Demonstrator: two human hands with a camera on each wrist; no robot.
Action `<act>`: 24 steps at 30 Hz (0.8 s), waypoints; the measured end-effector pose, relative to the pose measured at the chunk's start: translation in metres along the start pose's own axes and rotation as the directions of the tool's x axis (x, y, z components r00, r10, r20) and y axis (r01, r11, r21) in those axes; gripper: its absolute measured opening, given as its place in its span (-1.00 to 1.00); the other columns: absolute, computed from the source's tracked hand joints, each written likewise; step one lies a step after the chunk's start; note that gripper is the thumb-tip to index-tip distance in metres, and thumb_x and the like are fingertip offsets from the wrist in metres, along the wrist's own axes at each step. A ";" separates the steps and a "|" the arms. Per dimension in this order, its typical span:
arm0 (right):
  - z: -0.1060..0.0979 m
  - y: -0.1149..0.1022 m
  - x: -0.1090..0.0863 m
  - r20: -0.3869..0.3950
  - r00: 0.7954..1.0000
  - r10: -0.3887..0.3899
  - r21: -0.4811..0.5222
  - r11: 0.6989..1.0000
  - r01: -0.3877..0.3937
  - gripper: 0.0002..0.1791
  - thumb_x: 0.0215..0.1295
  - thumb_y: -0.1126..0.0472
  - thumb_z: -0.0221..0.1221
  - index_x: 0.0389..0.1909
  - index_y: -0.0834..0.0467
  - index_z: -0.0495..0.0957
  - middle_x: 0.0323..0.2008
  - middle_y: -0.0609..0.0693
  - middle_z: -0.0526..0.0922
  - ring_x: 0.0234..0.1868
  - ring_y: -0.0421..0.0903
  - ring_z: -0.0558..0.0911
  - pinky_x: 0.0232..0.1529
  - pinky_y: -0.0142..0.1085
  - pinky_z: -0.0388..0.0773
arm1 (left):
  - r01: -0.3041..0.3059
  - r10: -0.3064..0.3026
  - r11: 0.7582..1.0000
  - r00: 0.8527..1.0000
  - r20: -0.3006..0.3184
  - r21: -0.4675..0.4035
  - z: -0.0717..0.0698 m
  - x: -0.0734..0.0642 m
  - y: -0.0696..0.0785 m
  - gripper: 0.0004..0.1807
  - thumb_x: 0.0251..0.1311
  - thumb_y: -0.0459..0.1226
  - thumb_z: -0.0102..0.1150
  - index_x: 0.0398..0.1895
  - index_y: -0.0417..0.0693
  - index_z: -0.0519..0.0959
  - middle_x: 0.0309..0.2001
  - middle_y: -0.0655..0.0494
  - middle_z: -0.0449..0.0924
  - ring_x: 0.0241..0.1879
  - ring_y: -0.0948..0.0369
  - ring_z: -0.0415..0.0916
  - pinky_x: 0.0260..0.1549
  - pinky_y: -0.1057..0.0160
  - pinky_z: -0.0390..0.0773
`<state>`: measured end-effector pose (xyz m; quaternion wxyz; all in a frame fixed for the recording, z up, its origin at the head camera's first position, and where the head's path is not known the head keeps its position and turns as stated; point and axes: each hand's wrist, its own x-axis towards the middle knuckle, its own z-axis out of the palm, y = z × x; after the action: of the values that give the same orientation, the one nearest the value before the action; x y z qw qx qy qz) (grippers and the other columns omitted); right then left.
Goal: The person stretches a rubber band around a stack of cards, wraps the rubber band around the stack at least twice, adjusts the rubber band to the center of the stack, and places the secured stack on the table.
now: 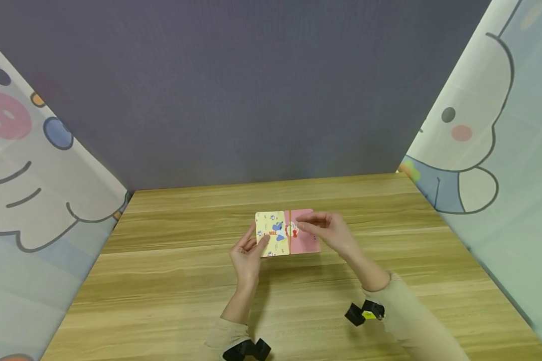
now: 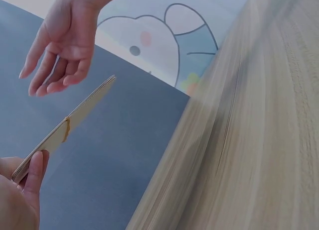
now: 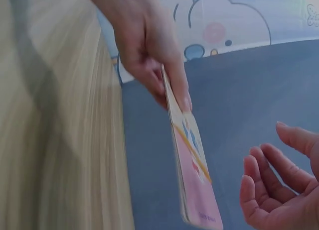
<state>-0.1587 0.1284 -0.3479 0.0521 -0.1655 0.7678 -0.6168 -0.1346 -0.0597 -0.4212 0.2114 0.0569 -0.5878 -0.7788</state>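
Observation:
My left hand (image 1: pixel 247 256) grips a thin, round-cornered notebook (image 1: pixel 308 244) by its left end, thumb on the front and fingers behind. Its front is pale yellow with blue and red cartoon prints on the left part, pink with a white and red figure on the right. An orange elastic band (image 1: pixel 290 233) runs round its middle. Edge-on in the left wrist view, the notebook (image 2: pixel 89 103) shows several thin layers. My right hand (image 1: pixel 333 231) hovers by the pink end. Its fingers (image 3: pixel 279 163) are loosely bent and hold nothing, apart from the notebook in the right wrist view.
Below the hands is a wood-grain table (image 1: pixel 162 281). A dark grey panel (image 1: pixel 262 90) rises behind its far edge. Cartoon-printed curtains (image 1: pixel 501 240) hang on both sides. Each wrist carries a small black camera mount (image 1: pixel 365 312).

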 end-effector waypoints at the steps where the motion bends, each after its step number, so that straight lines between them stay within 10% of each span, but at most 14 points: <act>1: -0.002 -0.001 0.003 -0.003 1.000 -0.006 -0.028 1.000 0.006 -0.68 0.10 0.20 0.22 -0.18 0.33 0.56 -0.24 0.12 0.62 -0.23 0.10 0.57 -0.23 -0.14 0.53 | 0.000 0.000 1.000 1.000 0.003 0.000 0.000 0.000 0.000 -0.51 -0.12 -0.46 0.30 -0.01 -0.24 0.49 -0.48 -0.24 0.59 -0.71 0.32 0.50 -0.82 0.56 0.29; 24: -0.019 0.014 0.064 0.149 0.980 -0.134 -0.280 0.945 0.172 -0.72 0.10 0.25 0.22 -0.19 0.33 0.56 -0.23 0.16 0.61 -0.24 0.02 0.56 -0.23 -0.22 0.51 | 0.030 -0.029 0.999 0.998 0.047 -0.018 0.001 -0.003 0.003 -0.49 -0.08 -0.48 0.27 0.04 -0.24 0.44 -0.46 -0.32 0.57 -0.79 0.33 0.42 -0.86 0.56 0.25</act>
<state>-0.2263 0.1279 -0.3490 0.0284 -0.2697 0.8302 -0.4871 -0.1311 -0.0585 -0.4184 0.1864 0.0454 -0.5843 -0.7885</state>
